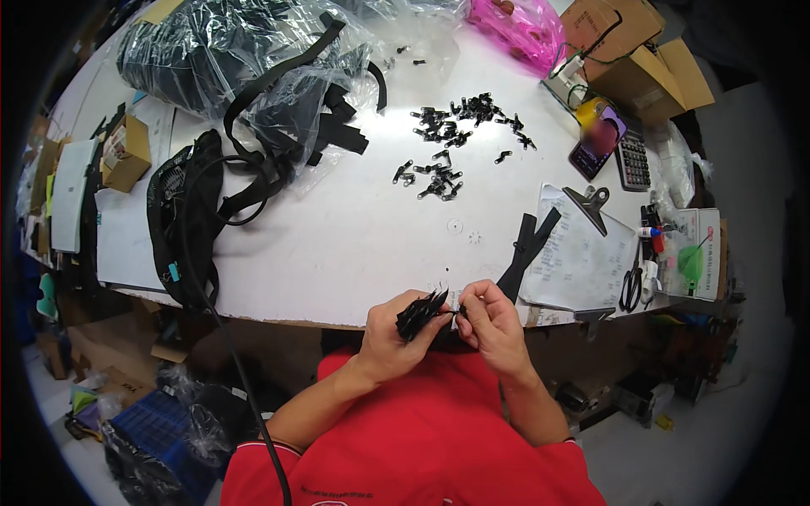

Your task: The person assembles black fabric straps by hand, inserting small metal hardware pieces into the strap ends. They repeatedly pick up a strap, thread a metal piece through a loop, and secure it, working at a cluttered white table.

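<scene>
Head view: one smooth white table (337,257) carries one crinkled, glossy clear plastic bag (198,59) with dark contents. Two flat black tape ends (525,231) form a V near the right hand (496,327). At the table's near edge, the left hand (390,336) grips a fanned, ragged bundle of thin black strips (415,317), too dense to count. Dozens of small, glossy black pulls (483,110) lie in two loose clusters beyond; the right hand pinches one small dark piece (461,311), its shape partly hidden.
</scene>
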A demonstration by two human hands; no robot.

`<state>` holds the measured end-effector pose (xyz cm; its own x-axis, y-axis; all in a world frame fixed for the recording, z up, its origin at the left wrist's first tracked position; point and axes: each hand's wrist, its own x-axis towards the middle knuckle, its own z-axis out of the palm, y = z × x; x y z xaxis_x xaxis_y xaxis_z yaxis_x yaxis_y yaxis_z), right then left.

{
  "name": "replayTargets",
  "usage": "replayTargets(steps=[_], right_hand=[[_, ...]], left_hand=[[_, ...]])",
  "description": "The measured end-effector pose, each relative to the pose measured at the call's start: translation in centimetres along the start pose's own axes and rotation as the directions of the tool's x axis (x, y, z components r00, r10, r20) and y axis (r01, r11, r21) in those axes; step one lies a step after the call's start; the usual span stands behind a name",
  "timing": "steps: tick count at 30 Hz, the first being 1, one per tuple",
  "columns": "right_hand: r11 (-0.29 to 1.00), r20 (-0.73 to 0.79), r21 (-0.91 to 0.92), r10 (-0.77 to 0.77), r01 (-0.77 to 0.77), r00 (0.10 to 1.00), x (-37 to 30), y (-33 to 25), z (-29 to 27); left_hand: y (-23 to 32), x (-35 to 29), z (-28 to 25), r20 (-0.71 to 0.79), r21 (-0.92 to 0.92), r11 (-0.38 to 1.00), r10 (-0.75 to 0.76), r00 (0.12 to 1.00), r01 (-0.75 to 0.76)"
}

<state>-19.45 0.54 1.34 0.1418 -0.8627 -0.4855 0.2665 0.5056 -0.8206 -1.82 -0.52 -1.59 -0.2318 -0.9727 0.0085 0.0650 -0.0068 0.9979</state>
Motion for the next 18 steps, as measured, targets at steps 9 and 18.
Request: replayTargets(steps=[9, 18], right_hand=[[0.995, -0.007, -0.088, -0.044, 0.043, 0.999, -0.04, 0.38, 0.23], [0.96, -0.005, -0.249, -0.13, 0.125, 0.991, -0.29, 0.41, 0.33]], left_hand=[[0.11, -0.01, -0.01, -0.009, 0.071, 0.997, 0.041, 0.999, -0.04], [0.15, -0.06, -0.21, 0.019, 0.139, 0.989, 0.056, 0.998, -0.058]])
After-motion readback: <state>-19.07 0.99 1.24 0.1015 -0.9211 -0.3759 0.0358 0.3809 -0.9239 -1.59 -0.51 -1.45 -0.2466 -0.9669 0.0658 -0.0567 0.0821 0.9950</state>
